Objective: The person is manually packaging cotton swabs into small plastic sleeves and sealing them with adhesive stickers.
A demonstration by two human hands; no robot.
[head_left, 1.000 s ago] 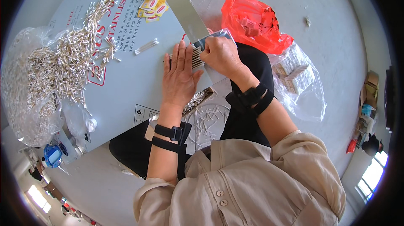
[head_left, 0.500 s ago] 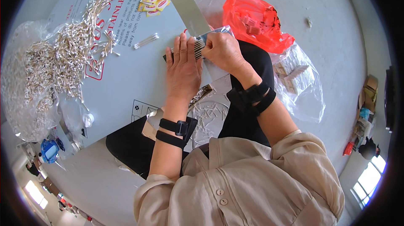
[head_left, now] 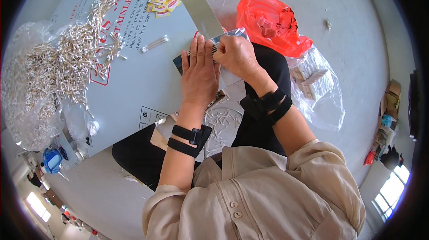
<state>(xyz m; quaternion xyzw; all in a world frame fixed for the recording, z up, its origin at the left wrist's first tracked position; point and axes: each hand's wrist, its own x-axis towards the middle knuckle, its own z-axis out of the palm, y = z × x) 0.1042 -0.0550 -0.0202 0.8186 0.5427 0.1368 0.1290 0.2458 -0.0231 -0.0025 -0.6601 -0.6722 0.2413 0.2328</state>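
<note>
My left hand (head_left: 199, 75) lies flat with fingers stretched out, pressing on a flat dark strip or packet (head_left: 178, 64) near the table's edge. A row of cotton swabs (head_left: 215, 46) shows between my two hands, partly covered by my fingers. My right hand (head_left: 239, 56) is closed in a fist at the right side of that row, over the packet's shiny end (head_left: 241, 33); what its fingers hold is hidden. A few loose cotton swabs (head_left: 155, 43) lie on the table left of my hands.
A large heap of cotton swabs (head_left: 73, 56) spills from a clear bag (head_left: 18, 83) on the table (head_left: 138, 79). Small yellow packets (head_left: 164, 4) lie at the far edge. Right are a red plastic bag (head_left: 254, 10) and a clear bag of packed items (head_left: 313, 77). Swabs (head_left: 223, 119) lie between my legs.
My left hand has slid a little to the right, toward my right hand, uncovering more of the dark strip's left end. My right hand has hardly moved.
</note>
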